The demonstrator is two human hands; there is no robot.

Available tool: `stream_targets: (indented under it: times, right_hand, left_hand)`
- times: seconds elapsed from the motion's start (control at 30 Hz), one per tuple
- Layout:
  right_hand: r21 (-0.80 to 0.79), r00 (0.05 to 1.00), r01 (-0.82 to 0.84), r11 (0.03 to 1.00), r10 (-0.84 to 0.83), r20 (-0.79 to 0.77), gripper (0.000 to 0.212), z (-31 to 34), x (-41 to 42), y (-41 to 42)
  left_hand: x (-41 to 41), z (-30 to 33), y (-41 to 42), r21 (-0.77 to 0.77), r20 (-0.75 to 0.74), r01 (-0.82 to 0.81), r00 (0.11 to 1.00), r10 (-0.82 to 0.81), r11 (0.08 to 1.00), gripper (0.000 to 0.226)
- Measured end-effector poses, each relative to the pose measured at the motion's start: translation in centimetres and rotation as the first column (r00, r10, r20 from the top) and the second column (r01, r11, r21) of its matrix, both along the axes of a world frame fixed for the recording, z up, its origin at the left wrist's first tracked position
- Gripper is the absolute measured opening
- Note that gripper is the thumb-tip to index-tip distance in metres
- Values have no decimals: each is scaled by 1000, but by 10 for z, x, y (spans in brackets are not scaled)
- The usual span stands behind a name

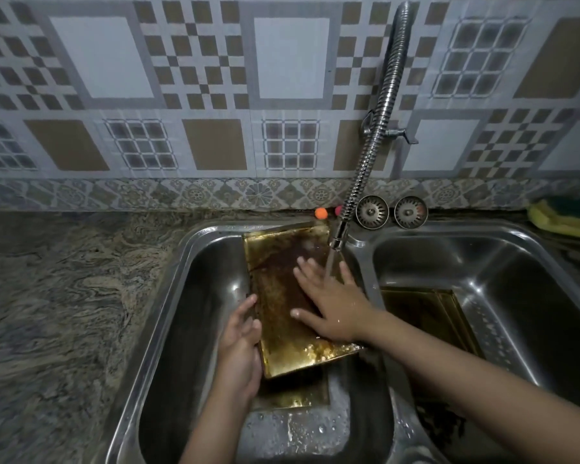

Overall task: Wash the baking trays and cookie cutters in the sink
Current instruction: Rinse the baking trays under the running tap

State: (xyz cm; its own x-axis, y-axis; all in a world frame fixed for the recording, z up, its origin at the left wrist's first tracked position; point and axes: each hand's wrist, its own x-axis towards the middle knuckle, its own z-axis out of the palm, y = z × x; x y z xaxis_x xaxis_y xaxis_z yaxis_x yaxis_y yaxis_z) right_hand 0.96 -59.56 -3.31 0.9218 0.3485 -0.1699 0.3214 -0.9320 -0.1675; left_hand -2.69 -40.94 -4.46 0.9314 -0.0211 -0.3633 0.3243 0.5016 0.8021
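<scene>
Room: a tiled wall in checked patterns rises behind a marbled stone bench; the light is dim.
Sink: a steel double sink is set into the bench, with two bowls side by side and two strainer plugs standing at its back edge.
Tap: a flexible tap hose bends down from the wall, and its water falls over the left bowl.
Held tray: a stained golden baking tray tilts in the left bowl, its long axis running from the far rim toward the person.
Second tray: another tray lies in the right bowl, well apart from both hands.
Right hand: the right hand lies flat on the held tray's face with its fingers spread, under the stream; it grips nothing.
Left hand: the left hand curls round the tray's left edge and steadies it.
Key relation: the unrubbed length of the tray lies toward the person from the right hand, so, as I judge it, the rubbing goes along that axis.
Sponge: a yellow and green sponge sits on the bench at the far right, nearer the right hand.
Cutters: none can be made out.
</scene>
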Motion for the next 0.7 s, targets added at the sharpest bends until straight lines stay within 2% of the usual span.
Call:
stream_targets:
  times: [0.1, 0.13, 0.23, 0.3, 0.43, 0.5, 0.6, 0.63, 0.67, 0.7]
  right_hand:
    - [-69, 981, 192, 979, -192, 8, 75, 6, 11, 5]
    - [-62, 985, 172, 983, -172, -8, 73, 8, 8, 10]
    - [24, 990, -54, 998, 57, -130, 67, 12, -12, 15]
    - [38, 981, -99, 994, 104, -163, 62, 16, -24, 5]
    - [51, 991, 133, 990, -131, -39, 57, 24, -36, -10]
    - [72, 973, 230, 971, -231, 7, 55, 23, -39, -9]
    - [43, 929, 327, 944, -330, 168, 48, 18, -43, -16]
    - [70, 911, 379, 923, -385, 150, 47, 18, -44, -20]
    - [143, 888, 443, 885, -455, 61, 46, 20, -45, -24]
    - [244, 850, 525, 815, -519, -94, 44, 23, -45, -27]
  left_hand:
    - [-13, -1, -23, -36, -53, 50, 997, -52, 998, 37]
    - [-16, -3, -28, -38, -71, 56, 996, -59, 998, 36]
    - [-15, -5, -22, -24, -143, 34, 989, -37, 999, 36]
    - [-11, -8, -12, -20, -198, 2, 980, -6, 1000, 38]
    - [-8, -10, -9, 30, -225, 51, 973, -43, 998, 42]
    - [-7, -9, -15, 71, -234, 68, 971, -50, 995, 40]
    - [-7, -7, -14, 128, -264, 67, 964, -31, 990, 40]
    - [-7, -8, -11, 154, -278, 66, 960, -21, 986, 41]
    - [-7, -10, -7, 164, -287, 72, 958, -22, 984, 41]
    - [-8, -13, -4, 159, -295, 81, 955, -31, 984, 42]
